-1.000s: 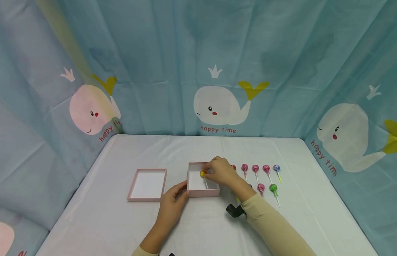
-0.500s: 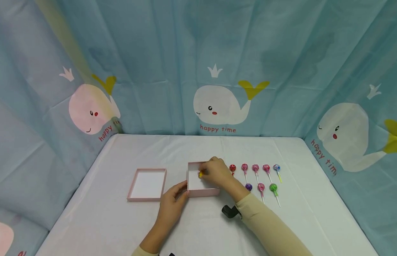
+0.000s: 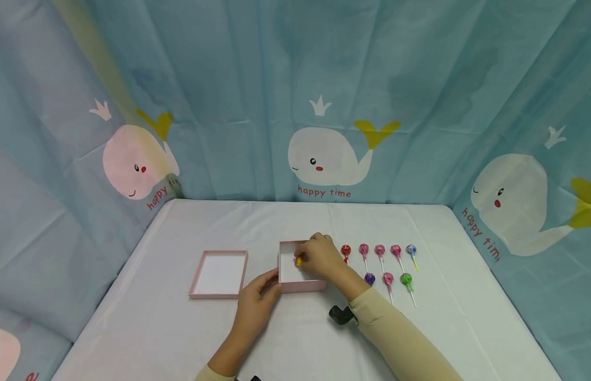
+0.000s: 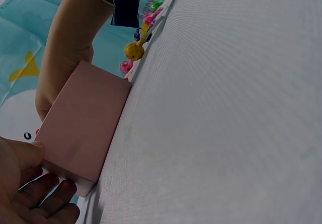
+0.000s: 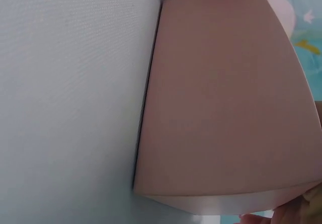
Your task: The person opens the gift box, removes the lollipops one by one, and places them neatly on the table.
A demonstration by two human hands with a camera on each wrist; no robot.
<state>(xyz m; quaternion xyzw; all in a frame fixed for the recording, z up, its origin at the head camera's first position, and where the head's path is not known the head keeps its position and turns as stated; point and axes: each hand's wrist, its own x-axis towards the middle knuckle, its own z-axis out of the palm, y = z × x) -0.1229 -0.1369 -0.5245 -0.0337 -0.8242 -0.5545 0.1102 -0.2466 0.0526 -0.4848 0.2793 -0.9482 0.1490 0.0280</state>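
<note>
An open pink box [image 3: 303, 287] with a white inside stands mid-table. My left hand [image 3: 255, 305] holds its near left corner; in the left wrist view the thumb lies on the front wall of the box [image 4: 85, 128] and the fingers bend along its side. Inside the box, my right hand [image 3: 319, 257] pinches a yellow-wrapped lollipop [image 3: 298, 261] low near the bottom. Its stick is hidden beneath the hand. The right wrist view is mostly filled by the front of the box [image 5: 226, 93], so the right fingertips do not show there.
Left of the box lies a shallow pink-rimmed lid [image 3: 222, 274], white inside. To the right, several lollipops lie in two rows, among them a blue one [image 3: 411, 249] and a green one [image 3: 406, 279]. Another yellow lollipop [image 4: 134, 50] appears in the left wrist view.
My right hand has moved slightly left and down in the box with the yellow lollipop. Its stick has gone out of sight, and a red and a purple lollipop are uncovered. The left hand stays put.
</note>
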